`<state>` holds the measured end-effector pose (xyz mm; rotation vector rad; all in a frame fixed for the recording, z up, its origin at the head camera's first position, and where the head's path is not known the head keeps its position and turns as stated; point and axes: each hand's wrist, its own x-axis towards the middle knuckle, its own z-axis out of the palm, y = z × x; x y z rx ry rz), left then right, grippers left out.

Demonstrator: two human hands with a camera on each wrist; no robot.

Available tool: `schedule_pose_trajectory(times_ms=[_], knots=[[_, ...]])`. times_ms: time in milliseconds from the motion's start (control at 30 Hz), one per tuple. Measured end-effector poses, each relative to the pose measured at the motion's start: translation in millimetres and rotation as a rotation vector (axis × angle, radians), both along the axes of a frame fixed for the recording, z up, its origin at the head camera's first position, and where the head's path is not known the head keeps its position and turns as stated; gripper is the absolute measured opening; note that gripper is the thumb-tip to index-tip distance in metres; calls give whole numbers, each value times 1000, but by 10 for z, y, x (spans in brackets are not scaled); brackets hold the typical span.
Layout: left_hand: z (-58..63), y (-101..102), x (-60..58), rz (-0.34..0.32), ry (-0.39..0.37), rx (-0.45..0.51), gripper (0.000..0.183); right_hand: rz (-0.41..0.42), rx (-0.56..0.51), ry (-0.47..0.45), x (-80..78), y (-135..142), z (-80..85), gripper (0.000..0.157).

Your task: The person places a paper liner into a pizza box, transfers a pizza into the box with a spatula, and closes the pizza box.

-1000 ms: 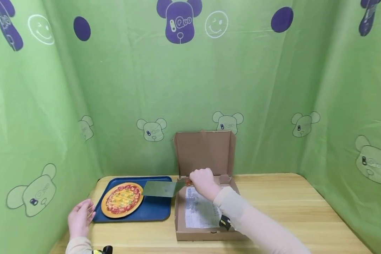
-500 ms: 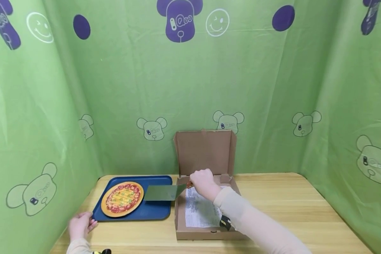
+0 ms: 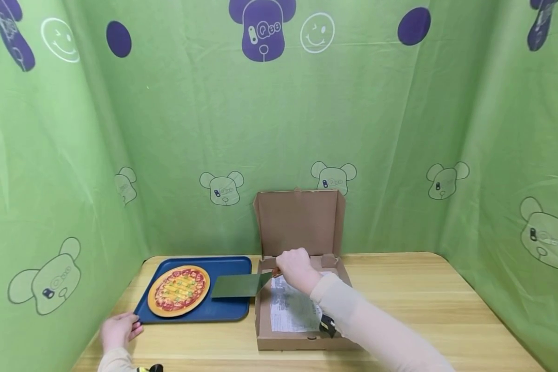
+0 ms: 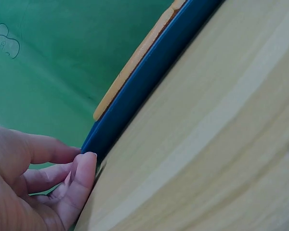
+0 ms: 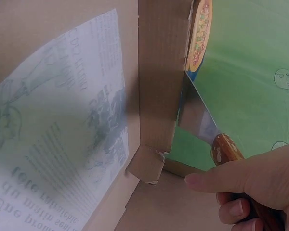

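A round pizza (image 3: pixel 179 291) lies on the left part of a blue tray (image 3: pixel 230 311). With thumb and fingers my left hand (image 3: pixel 119 330) pinches the tray's near left corner, seen close in the left wrist view. My right hand (image 3: pixel 297 267), above the box's left side, grips the wooden handle (image 5: pixel 225 149) of a wide metal spatula (image 3: pixel 234 285). The flat blade reaches left over the tray's right part, apart from the pizza. Whether the blade touches the tray, I cannot tell.
An open cardboard pizza box (image 3: pixel 283 343) stands right of the tray, its lid (image 3: pixel 301 222) upright at the back. Printed paper (image 3: pixel 292 310) lines its bottom. The wooden table (image 3: pixel 414 305) extends to the right; green curtains (image 3: pixel 279 124) enclose it.
My left hand has come down onto the tray's corner and taken hold of it. The spatula's blade has dropped slightly toward the near side and moved a little right, away from the pizza.
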<state>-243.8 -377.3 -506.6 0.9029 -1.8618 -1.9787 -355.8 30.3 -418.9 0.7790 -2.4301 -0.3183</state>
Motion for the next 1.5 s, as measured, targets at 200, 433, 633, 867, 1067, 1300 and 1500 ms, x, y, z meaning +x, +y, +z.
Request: schedule_pose_trajectory(times_ms=[200, 433, 633, 867, 1067, 1300, 1500], knots=[[-23, -4, 4, -4, -22, -2, 50, -7, 43, 9, 4, -102, 5, 22], [-94, -23, -11, -10, -35, 3, 50, -27, 101, -43, 58, -268, 72, 13], [-73, 25, -7, -11, -20, 7, 51, -15, 138, -114, 16, -343, 140, 12], [-60, 3, -3, -22, -10, -7, 50, 32, 210, 68, -465, -491, -125, 22], [-55, -1, -8, -23, -3, -19, 50, -9, 330, 9, -141, -634, 348, 16], [-45, 3, -32, -21, -9, -17, 50, -104, 501, -83, -50, -873, 741, 31], [-13, -3, -14, -22, -2, -23, 50, -115, 584, -129, -100, -1053, 798, 32]])
